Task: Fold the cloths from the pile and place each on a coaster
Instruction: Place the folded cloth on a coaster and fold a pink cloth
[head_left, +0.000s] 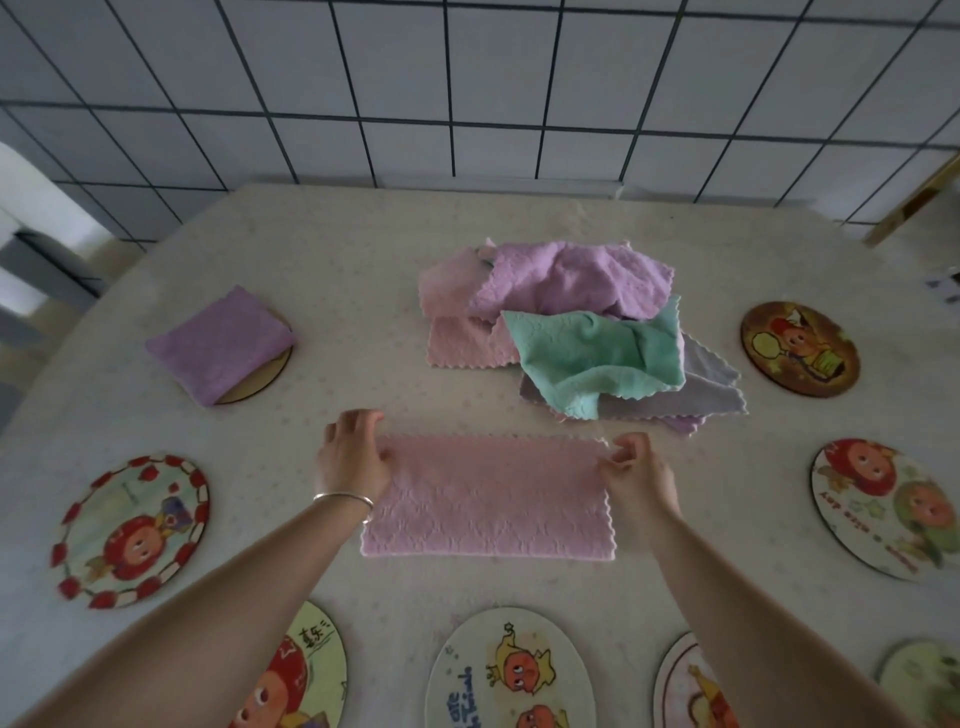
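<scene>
We have the pink cloth (488, 499) flat on the table (363, 270), folded to a strip, just in front of the pile (566, 327). Our left hand (353, 457) and right hand (636, 475) pinch its far corners. Judging by that, we are mid-fold. Next we would bring one end over the other, edges matched, then carry it to a bare coaster (132, 530).

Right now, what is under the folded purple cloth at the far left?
A round wooden coaster lies under the folded purple cloth. Only its plain right and near rim shows; the cloth covers the rest, so any picture on it cannot be seen.
</scene>
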